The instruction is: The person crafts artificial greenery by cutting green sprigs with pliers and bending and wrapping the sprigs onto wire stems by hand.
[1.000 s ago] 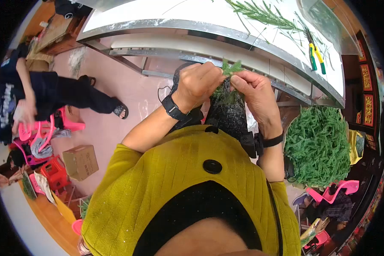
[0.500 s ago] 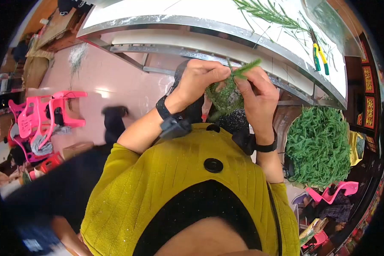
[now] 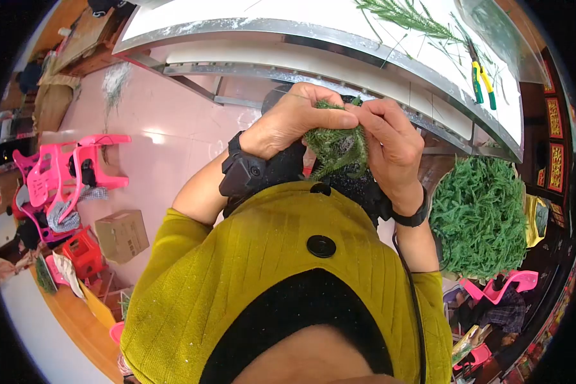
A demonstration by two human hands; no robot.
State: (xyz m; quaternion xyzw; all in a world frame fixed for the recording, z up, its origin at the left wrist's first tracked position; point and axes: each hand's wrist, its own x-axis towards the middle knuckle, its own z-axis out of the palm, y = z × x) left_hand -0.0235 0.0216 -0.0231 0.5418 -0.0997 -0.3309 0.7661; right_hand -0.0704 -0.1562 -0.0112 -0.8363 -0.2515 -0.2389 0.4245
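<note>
In the head view, my left hand [image 3: 304,118] and my right hand [image 3: 390,137] meet above my lap, fingertips pinched close together. Between them is a green artificial pine branch [image 3: 336,153], curved into a loose loop that hangs below the fingers. My left thumb and fingers press on its upper part. At the branch's upper right end my right hand pinches, its fingertips touching those of the left. The exact spot gripped is hidden by the fingers.
Ahead stands a metal-edged white table [image 3: 237,19] with pine sprigs [image 3: 409,19] and green-yellow pliers [image 3: 480,80]. At right is a large heap of green branches [image 3: 480,217]. Pink chairs [image 3: 57,173], a cardboard box [image 3: 121,235] and a red stool [image 3: 83,253] are at left.
The sprig tip that stuck out to the upper right between my hands is now mostly covered by my fingers. A person in dark clothes at left has gone from view, uncovering the box and stool.
</note>
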